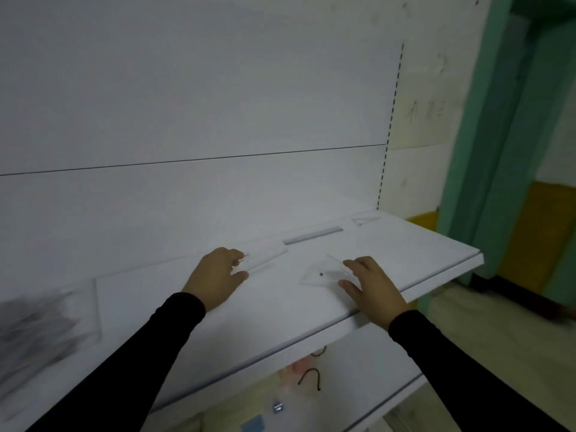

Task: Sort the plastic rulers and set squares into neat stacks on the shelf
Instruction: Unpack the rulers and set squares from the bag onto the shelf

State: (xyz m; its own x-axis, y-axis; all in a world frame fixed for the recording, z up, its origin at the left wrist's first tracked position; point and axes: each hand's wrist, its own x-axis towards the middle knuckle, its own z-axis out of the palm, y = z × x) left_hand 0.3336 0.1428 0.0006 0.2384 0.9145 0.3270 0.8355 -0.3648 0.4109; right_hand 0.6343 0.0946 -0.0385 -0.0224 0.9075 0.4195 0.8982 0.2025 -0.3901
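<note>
My left hand (218,275) pinches the near end of a clear plastic ruler (265,255) that lies slanted on the white shelf (405,254). My right hand (371,283) holds a clear set square (324,272) with a small dark hole, fingers at its far edge and thumb at its near corner. Farther back by the rear panel lies another ruler or stack of rulers (313,236), looking grey. A small clear set square (365,220) sits at the back right corner.
A clear packet with a blurred dark print (43,332) lies at the shelf's left. Below the shelf a lower level holds small items and a black cord (310,377). A green door frame (486,151) stands to the right.
</note>
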